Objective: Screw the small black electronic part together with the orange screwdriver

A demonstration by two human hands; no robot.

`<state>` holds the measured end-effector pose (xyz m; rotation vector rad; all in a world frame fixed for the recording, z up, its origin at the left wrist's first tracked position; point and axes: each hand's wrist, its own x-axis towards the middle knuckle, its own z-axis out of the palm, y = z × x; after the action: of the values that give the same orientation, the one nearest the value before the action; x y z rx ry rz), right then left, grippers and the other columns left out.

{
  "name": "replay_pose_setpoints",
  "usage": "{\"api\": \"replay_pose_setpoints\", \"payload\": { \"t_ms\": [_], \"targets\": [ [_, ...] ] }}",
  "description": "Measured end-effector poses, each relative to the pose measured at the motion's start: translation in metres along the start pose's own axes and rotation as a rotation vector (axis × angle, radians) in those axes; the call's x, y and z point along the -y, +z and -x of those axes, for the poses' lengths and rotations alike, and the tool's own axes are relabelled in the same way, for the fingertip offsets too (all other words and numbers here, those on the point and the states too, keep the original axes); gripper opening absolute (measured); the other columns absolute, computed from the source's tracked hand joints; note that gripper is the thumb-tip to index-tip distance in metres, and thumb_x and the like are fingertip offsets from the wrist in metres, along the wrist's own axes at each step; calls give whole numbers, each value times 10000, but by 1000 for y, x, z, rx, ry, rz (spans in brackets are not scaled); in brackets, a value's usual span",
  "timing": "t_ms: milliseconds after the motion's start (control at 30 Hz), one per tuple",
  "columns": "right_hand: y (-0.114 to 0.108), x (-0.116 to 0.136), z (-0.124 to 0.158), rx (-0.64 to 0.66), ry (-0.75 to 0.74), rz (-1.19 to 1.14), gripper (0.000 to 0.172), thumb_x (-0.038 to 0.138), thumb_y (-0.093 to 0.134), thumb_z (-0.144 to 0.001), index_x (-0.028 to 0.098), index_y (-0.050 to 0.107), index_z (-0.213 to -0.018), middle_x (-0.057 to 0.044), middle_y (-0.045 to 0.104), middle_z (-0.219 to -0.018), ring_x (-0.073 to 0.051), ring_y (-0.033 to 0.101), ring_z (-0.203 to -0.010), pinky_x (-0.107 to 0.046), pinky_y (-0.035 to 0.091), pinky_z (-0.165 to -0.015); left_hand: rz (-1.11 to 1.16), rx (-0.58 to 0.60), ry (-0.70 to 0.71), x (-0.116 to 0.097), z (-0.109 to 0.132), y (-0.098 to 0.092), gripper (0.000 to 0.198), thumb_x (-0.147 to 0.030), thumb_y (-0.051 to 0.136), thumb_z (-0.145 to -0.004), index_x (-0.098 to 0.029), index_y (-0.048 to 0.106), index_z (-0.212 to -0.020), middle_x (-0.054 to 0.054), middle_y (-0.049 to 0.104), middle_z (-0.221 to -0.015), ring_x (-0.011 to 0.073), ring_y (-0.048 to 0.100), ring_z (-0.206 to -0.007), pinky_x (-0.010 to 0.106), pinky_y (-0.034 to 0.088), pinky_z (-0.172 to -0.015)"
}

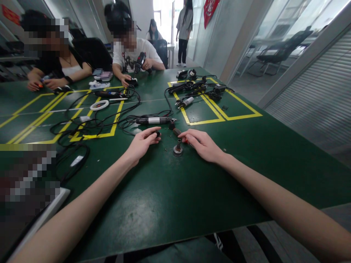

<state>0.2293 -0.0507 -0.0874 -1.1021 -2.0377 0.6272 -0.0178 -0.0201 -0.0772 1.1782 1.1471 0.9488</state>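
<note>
My left hand pinches a small black part between thumb and fingers. Opposite it, my right hand is closed on a red and dark tool, partly covered by the fingers. Between the hands, a round metal part with an upright stem stands on the green table. A small black cone-shaped piece is just beyond the hands. Behind my left hand lies a black and silver electric tool with a cable.
Yellow tape marks rectangles on the table. Black cables loop at the left, near a white tape roll. More tools lie back right. Two people sit across the table, one holding a black tool.
</note>
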Motion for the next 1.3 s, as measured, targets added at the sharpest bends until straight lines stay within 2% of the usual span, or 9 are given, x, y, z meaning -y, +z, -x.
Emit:
{"api": "replay_pose_setpoints", "payload": {
  "t_ms": [167,400,533,633,800,933,1067,1200,1300],
  "targets": [
    [3,-2,0,-3,17,-9,324,321,420,-1051,177,711,-1047,-69,726,-905,-213,670,-844,-351,514,-806,-306,34,135,8,-7,12,311,-243,549,-967,-185,720,-1220,54,727,-1085,118,614,-839,237,486,-778],
    [5,0,0,-14,20,-23,343,335,417,-1058,181,722,-1037,-62,728,-889,-210,675,-845,-347,525,-813,-176,27,61,2,-16,15,319,-304,459,-978,-195,686,-1173,39,675,-897,125,558,-722,221,398,-642],
    [5,0,-1,-34,44,-35,324,342,442,-1048,185,725,-1037,-61,733,-897,-207,679,-843,-341,521,-798,-403,68,272,1,-19,14,293,-271,497,-958,-198,715,-1140,61,703,-1088,175,618,-967,298,489,-890],
    [6,-2,-3,-67,89,-77,284,341,484,-1026,187,722,-1041,-62,741,-911,-208,685,-848,-339,525,-779,-670,133,509,3,-23,15,340,-285,470,-986,-198,717,-1203,91,674,-1192,220,604,-1128,387,450,-1084],
    [11,-12,-11,-188,182,-189,237,378,560,-963,206,689,-1063,-45,712,-892,-196,661,-794,-329,540,-704,-942,265,725,5,-38,23,441,-299,424,-1016,-160,690,-1340,156,620,-1162,279,554,-1170,444,452,-1082],
    [10,-24,-18,-288,221,-232,244,434,655,-887,237,578,-1010,-35,672,-968,-172,627,-764,-299,513,-612,-962,346,781,2,-50,34,466,-300,405,-1024,-176,651,-1400,163,614,-1192,282,546,-1159,458,453,-1071],
    [4,-31,-23,-326,261,-356,452,479,795,-766,257,490,-1015,-29,665,-1033,-171,652,-796,-326,555,-664,-930,400,817,-2,-55,46,556,-252,403,-1005,-158,479,-1547,173,637,-1250,283,549,-1149,468,436,-1093],
    [0,-30,-26,-276,367,-449,473,495,840,-716,220,591,-1010,-18,679,-930,-159,641,-711,-301,533,-580,-935,394,865,0,-60,56,610,-245,419,-997,-142,353,-1594,177,615,-1383,278,546,-1189,466,420,-1129],
    [0,-28,-27,-258,401,-476,406,490,833,-718,203,653,-942,-23,683,-915,-158,652,-694,-295,543,-553,-1073,395,890,2,-65,61,596,-273,415,-1011,-130,347,-1586,172,639,-1314,284,546,-1184,463,438,-1099]
  ]
}}
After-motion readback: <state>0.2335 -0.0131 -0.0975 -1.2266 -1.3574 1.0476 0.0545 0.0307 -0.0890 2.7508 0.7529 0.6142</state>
